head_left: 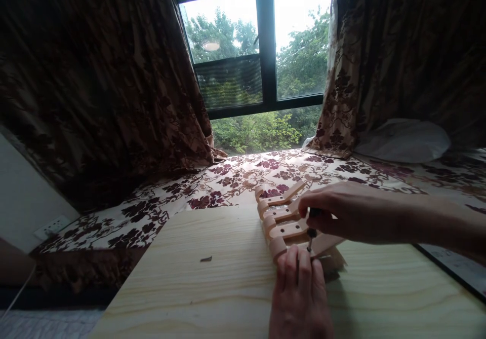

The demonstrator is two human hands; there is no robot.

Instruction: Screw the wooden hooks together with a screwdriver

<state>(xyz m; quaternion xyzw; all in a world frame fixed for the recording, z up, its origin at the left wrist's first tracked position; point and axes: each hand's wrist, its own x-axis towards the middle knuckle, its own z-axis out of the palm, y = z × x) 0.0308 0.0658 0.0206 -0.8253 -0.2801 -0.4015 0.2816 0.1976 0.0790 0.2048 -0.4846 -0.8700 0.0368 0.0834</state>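
Note:
A pale wooden piece [285, 231] with several curved, hook-like arms in a row rests on the wooden tabletop. Dark screw holes or screw heads dot its arms. My left hand [299, 291] grips its near end, fingers bent over the wood. Above that end, my right hand [332, 210] is closed round the dark handle of a screwdriver [311, 232]. The screwdriver stands nearly upright, its shaft pointing down at the nearest arm beside my left fingertips. Whether its tip sits in a screw, I cannot tell. Left of the wooden piece lie small dark screws [206, 259].
The light wooden tabletop [170, 288] reaches toward a window seat covered in floral cloth [224, 177]. Patterned curtains [152, 85] flank the window [268, 40]. A whitish plastic bag [406, 139] lies at the right. A socket strip [52, 226] is at the left.

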